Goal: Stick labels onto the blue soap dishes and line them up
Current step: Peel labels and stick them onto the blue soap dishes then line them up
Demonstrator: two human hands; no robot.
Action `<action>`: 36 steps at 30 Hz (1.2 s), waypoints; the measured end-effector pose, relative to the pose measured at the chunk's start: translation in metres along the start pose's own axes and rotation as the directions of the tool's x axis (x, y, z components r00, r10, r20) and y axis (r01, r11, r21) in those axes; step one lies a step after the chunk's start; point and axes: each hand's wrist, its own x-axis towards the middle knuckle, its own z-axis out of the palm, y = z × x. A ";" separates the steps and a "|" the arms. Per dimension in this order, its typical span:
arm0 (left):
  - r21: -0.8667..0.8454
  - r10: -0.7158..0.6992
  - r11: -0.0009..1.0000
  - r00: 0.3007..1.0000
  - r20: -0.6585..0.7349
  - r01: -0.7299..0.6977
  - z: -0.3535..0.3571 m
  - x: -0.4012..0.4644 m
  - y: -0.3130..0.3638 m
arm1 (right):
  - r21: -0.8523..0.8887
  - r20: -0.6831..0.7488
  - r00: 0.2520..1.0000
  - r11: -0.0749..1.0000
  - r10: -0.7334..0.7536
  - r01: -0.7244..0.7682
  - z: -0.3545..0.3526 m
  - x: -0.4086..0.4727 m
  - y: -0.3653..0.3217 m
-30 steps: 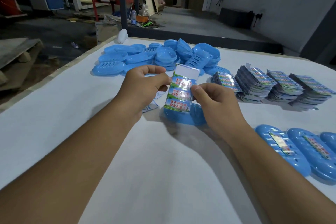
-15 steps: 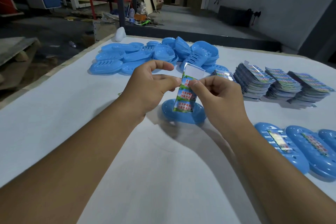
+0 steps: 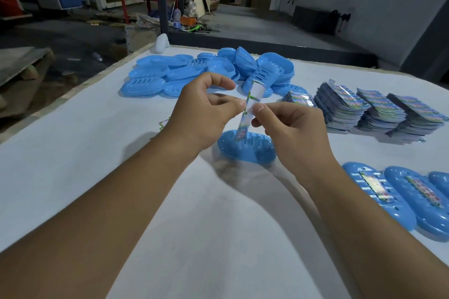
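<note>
Head view: left hand and right hand both pinch one label strip, held upright and edge-on above a blue soap dish on the white table; unlabelled dishes are heaped behind, label stacks lie right, and labelled dishes line the right edge

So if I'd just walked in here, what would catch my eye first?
Probably the two hands in the middle: the left hand and right hand both pinch a label strip above a blue soap dish on the white table. Behind them lies a heap of blue dishes, with stacks of labels to the right and labelled dishes lined up nearer.
</note>
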 end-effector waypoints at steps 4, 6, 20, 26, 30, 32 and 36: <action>-0.021 -0.052 0.998 0.995 -0.081 0.051 -0.004 0.004 -0.001 | 0.006 0.023 1.000 1.000 -0.021 0.021 0.000 0.000 0.002; -0.024 -0.079 0.997 0.988 -0.129 0.077 -0.006 0.007 -0.001 | -0.003 0.035 0.999 1.000 -0.004 0.004 0.000 0.000 0.003; 0.211 -0.190 0.946 0.947 -0.257 0.247 -0.027 0.026 -0.021 | -0.062 0.118 0.989 0.995 0.087 -0.080 0.000 0.000 0.011; 0.403 -0.088 0.893 0.956 -0.281 0.201 -0.037 0.029 -0.029 | -0.070 0.118 0.985 0.991 0.124 -0.116 -0.001 0.001 0.010; 0.581 -0.025 0.790 0.958 -0.287 0.195 -0.043 0.028 -0.030 | -0.048 0.087 0.984 0.987 0.158 -0.155 -0.001 0.001 0.008; 0.718 -0.016 0.666 0.966 -0.259 0.203 -0.044 0.026 -0.032 | -0.021 0.064 0.982 0.984 0.177 -0.176 0.000 0.000 0.007; 0.839 0.089 0.528 0.974 -0.207 0.130 -0.039 0.022 -0.034 | 0.017 0.022 0.974 0.974 0.226 -0.226 0.000 0.001 0.005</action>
